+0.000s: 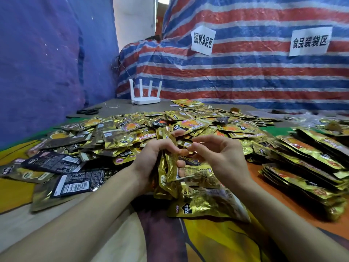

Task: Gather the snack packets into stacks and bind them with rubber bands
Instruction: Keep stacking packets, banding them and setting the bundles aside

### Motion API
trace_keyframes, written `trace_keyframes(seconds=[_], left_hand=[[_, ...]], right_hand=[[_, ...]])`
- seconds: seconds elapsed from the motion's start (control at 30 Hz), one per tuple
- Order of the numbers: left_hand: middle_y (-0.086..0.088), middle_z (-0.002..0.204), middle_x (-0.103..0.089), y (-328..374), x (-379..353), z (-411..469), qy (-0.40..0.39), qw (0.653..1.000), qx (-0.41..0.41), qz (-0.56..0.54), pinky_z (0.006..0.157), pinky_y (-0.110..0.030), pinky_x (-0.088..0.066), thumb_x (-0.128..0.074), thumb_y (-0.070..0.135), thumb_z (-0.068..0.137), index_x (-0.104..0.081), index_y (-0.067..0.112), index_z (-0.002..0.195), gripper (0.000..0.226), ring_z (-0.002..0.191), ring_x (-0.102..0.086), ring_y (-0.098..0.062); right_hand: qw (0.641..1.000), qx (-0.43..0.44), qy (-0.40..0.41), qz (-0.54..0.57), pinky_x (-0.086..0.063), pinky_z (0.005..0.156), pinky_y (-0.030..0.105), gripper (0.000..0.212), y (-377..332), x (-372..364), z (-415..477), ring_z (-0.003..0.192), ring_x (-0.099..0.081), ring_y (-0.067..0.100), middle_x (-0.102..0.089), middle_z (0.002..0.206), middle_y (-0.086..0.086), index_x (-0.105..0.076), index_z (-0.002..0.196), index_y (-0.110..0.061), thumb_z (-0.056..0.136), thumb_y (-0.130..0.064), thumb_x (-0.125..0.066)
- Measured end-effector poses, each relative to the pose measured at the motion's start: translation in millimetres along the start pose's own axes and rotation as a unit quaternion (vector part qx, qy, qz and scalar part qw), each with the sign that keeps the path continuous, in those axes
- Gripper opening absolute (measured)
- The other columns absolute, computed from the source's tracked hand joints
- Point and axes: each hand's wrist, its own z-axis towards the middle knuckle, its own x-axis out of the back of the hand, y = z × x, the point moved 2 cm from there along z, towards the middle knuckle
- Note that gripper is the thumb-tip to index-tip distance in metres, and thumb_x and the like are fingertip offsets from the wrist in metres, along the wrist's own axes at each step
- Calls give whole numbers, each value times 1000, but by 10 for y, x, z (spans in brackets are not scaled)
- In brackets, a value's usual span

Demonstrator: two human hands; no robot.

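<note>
Two bare forearms reach in from the near corners over the cloth-covered tabletop [217, 242], and the strip of cloth between them is the main open room. A loose gold packet [205, 203] lies flat just before the hands. The left hand [151, 157] grips a stack of packets [169, 163] stood on edge, its long axis running up and away from the person, with the fingertips wrapped over its right face. The right hand [217, 156] hovers just beside the stack's top with its fingers curled and thumb near forefinger; whether it pinches anything cannot be told.

Behind the hands a wide heap of loose packets [151, 125] covers the middle. On the right, finished stacks [311, 157] lie in slanting rows near the edge. Further back there is a bare grey strip with scissors [87, 111] and a white router [145, 93], closed off behind by a striped tarp [245, 72].
</note>
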Motion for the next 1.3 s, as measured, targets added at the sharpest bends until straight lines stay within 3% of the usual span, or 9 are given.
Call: trace_keyframes(seconds=[0.1,0.2,0.3,0.4,0.53,0.67,0.83,1.0,1.3], left_hand=[[-9,80,-52,14,-4,17,45,997,-58,1,56,-31,-42,-63,4,58,-61,25,131,76,58,-46,-19],[-5,73,-43,41,18,62,109,986,-124,-20,55,-29,-39,-53,1,74,-55,26,131,62,57,-44,-19],[-4,70,-42,68,60,70,174,968,-163,-72,54,-29,-39,-48,3,83,-58,27,121,47,56,-44,-19],[-3,57,-46,59,85,20,242,952,-147,-112,53,-28,-44,-52,11,79,-70,17,73,20,46,-48,-20],[-5,53,-48,4,157,13,285,935,-105,-184,58,-31,-45,-53,21,78,-50,7,63,21,46,-49,-24],[-5,50,-54,10,221,-7,259,955,-98,-107,60,-30,-40,-51,27,82,-63,6,43,46,48,-51,-21],[-11,73,-58,39,70,24,193,980,-53,-14,50,-28,-44,-51,9,80,-62,18,121,43,51,-49,-21],[-15,81,-60,-44,-58,26,64,997,38,33,56,-29,-44,-57,5,67,-59,12,129,62,55,-49,-23],[-22,103,-57,-25,-59,28,70,997,15,35,54,-30,-44,-58,2,65,-55,21,135,72,56,-47,-21]], right_hand=[[994,39,-36,-91,-53,60,40,23,-21,-1,-16,71,-67,22,-71,79,2,-75,96,-27,99,-8,-62],[980,89,-113,-139,-44,56,27,39,-49,-91,-85,66,-61,13,-67,82,-10,-77,87,-26,96,0,-49],[976,100,-127,-148,-44,57,43,41,-44,-153,-111,65,-58,20,-66,84,-10,-82,90,-28,86,-3,-50],[972,124,-110,-166,-45,59,44,29,-23,-184,-119,67,-60,18,-68,82,-7,-82,100,-20,91,1,-65],[960,182,-66,-201,-49,60,42,19,-28,-294,-181,65,-61,19,-68,77,4,-82,101,-13,87,-3,-73],[965,179,-64,-180,-51,60,42,14,-42,-349,-212,64,-64,18,-72,75,1,-83,94,-14,85,-14,-72],[995,90,12,-33,-59,67,26,18,-32,-198,-88,77,-75,13,-78,80,-5,-77,88,-16,90,1,-70],[998,63,3,-6,-56,58,17,15,-24,-149,-103,71,-76,11,-77,85,-11,-73,90,-7,91,6,-67],[995,20,76,-66,-58,64,28,14,-25,-18,-67,75,-75,15,-76,76,1,-68,88,-13,85,-5,-78]])
